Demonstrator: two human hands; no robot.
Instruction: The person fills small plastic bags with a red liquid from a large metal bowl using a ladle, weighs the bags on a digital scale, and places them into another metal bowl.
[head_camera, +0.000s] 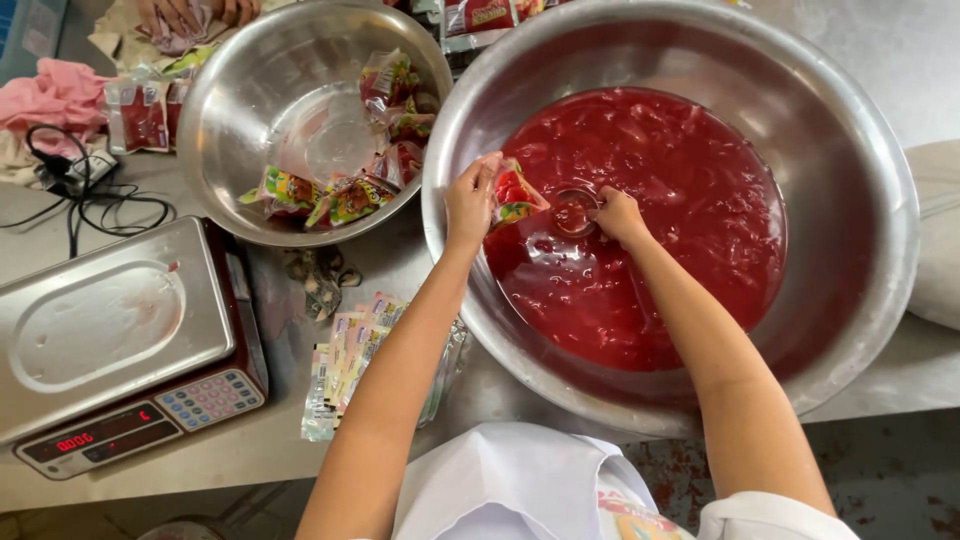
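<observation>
Above a white apron (520, 480), the left hand (470, 200) pinches an open pouch (515, 195) while the right hand (620, 215) grips a small cup (573, 212) over the big bowl (880, 200) of red liquid (660, 260), filled packets (345, 195) heaped in the smaller bowl (230, 70) and flat empty pouches (350, 355) waiting by the table's near edge.

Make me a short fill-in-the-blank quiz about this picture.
1. The left hand holds a small ____ over the big bowl.
2. The liquid in the big bowl is ____.
3. The right hand dips a small ____ into the liquid.
4. Filled packets lie in the ____ bowl.

Missing words: packet; red; cup; smaller
</observation>
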